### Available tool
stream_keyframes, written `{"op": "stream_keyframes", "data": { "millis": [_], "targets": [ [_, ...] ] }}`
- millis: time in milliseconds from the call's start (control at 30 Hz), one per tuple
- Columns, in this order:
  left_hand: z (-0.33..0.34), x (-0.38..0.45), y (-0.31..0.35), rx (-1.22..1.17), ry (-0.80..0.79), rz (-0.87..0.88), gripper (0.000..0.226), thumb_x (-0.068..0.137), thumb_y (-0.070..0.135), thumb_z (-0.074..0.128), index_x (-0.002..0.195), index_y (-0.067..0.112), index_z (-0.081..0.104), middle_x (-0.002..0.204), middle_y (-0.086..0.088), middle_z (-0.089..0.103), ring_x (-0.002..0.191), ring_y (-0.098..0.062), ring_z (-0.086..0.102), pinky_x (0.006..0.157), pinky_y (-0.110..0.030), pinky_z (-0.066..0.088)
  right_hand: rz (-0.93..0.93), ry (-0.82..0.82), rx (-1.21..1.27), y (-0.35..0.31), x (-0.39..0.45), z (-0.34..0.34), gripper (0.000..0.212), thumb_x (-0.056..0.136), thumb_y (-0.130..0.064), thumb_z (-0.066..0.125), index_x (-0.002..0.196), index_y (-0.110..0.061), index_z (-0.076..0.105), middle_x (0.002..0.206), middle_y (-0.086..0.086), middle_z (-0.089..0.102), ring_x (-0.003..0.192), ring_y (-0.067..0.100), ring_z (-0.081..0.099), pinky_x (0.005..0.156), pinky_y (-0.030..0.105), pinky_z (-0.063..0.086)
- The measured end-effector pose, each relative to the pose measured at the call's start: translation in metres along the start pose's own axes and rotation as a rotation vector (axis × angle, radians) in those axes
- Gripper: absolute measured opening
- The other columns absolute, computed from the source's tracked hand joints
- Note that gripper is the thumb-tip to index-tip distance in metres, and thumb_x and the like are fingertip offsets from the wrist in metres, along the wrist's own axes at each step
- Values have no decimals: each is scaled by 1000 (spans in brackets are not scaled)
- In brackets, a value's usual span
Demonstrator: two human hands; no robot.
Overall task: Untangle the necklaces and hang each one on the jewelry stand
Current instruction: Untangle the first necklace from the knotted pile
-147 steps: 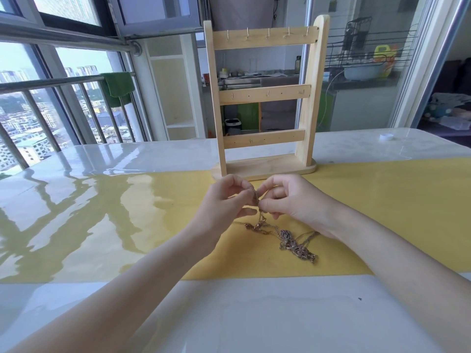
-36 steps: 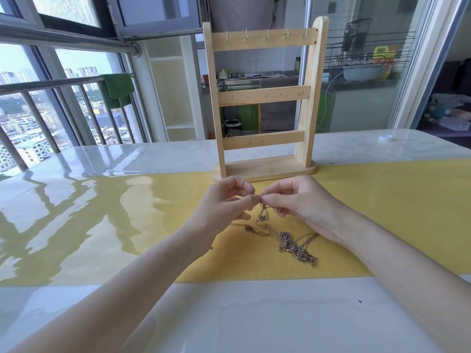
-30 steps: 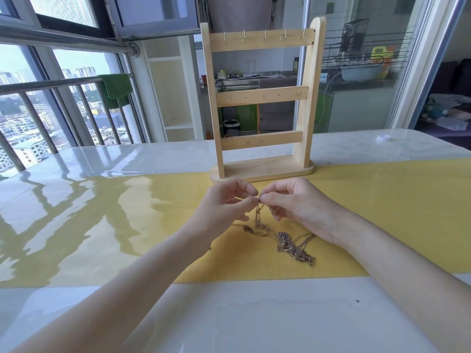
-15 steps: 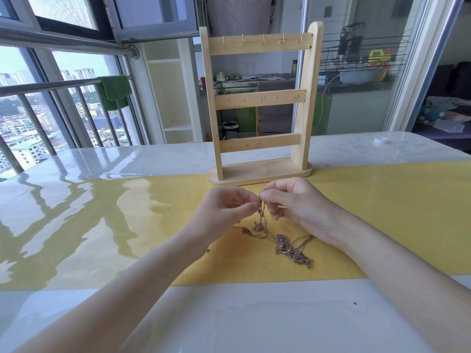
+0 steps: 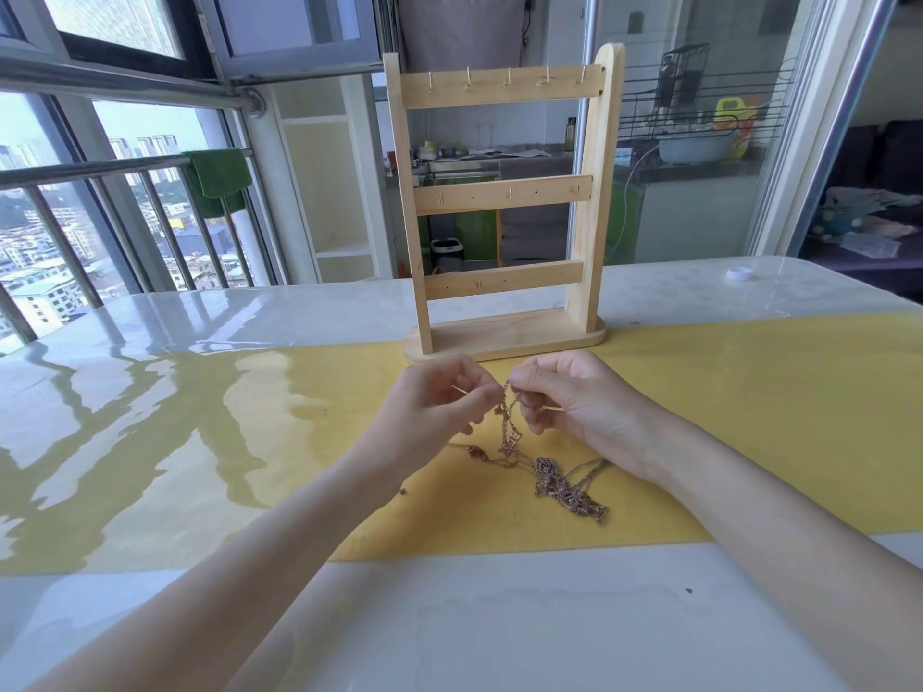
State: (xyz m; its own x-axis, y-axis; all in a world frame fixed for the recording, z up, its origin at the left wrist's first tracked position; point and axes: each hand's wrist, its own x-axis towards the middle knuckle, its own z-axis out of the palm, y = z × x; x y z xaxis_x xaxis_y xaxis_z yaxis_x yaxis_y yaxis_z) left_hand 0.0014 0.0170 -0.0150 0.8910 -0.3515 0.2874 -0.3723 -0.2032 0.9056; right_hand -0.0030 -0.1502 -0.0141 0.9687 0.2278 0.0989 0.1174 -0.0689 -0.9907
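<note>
Left hand: the left hand hovered above the yellow runner, fingers curled, thumb and fingertips pinching a thin chain at the top of the tangle.
Right hand: the right hand sat just beside the left, fingertips almost touching it, fingers curled and pinching the same raised stretch of chain.
Necklaces: the necklaces lay as one knotted bunch of gold-toned chain on the runner, below and between the two hands; one strand rose from the bunch up to the pinching fingers, while the thicker clump trailed toward the right forearm.
Jewelry stand: the jewelry stand stood upright on the desk just beyond the hands, its base partly on the far edge of the runner; three wooden crossbars, small hooks along the top bar, nothing hanging from any of them.
Desk: glossy white top, reflecting the window and railing on the left side.
White cap: a small white cap rested on the far right of the desk, well apart from the stand.
Green cloth: a green cloth hung over the balcony railing behind the desk on the left.
</note>
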Motion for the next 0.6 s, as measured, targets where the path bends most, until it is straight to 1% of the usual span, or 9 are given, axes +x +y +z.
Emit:
{"op": "stream_keyframes", "data": {
  "millis": [67,200,233,367,433,533,600],
  "targets": [
    [0,0,1,25,-31,47,15,90,9,60,76,11,58,57,14,56,55,-2,52,57,-15,44,-1,-9,-2,0,0,0,22,93,-11,54,72,-6,55,60,3,48,56,12,45,55,22,41],
    [1,-1,0,91,-98,99,14,92,10,57,79,15,56,62,17,57,57,-6,57,58,-18,45,-5,-33,-9,0,0,0,15,93,-12,54,84,-2,58,61,4,49,57,11,47,55,22,41],
    [1,-2,-1,110,-104,103,14,92,11,57,79,16,56,63,17,57,57,-7,57,58,-19,45,-5,-37,-7,0,-1,0,15,93,-12,54,83,-2,58,61,4,49,57,11,47,55,21,41],
    [1,-1,-4,146,-78,97,16,92,10,57,78,16,56,63,18,57,57,-8,57,57,-19,46,7,-32,47,-2,0,-1,25,92,-9,53,68,-8,56,59,1,48,55,11,47,54,20,42],
    [-1,0,-4,159,-65,97,16,93,11,56,78,16,56,62,18,57,57,-7,57,57,-18,46,15,-25,96,-2,0,-2,26,92,-8,53,66,-9,55,60,1,46,55,11,47,53,20,41],
    [0,-1,-3,260,-87,138,19,94,12,54,78,20,53,61,23,58,56,-3,56,59,-16,46,28,-6,177,-1,1,-4,25,92,-7,52,67,-9,53,61,3,44,55,13,46,53,21,41],
    [3,-3,-2,285,-82,155,21,95,11,52,77,22,51,59,20,57,54,-1,55,58,-13,44,34,6,197,-1,1,-6,25,92,-7,52,68,-9,53,60,3,45,55,13,46,52,21,41]
  ]
}}
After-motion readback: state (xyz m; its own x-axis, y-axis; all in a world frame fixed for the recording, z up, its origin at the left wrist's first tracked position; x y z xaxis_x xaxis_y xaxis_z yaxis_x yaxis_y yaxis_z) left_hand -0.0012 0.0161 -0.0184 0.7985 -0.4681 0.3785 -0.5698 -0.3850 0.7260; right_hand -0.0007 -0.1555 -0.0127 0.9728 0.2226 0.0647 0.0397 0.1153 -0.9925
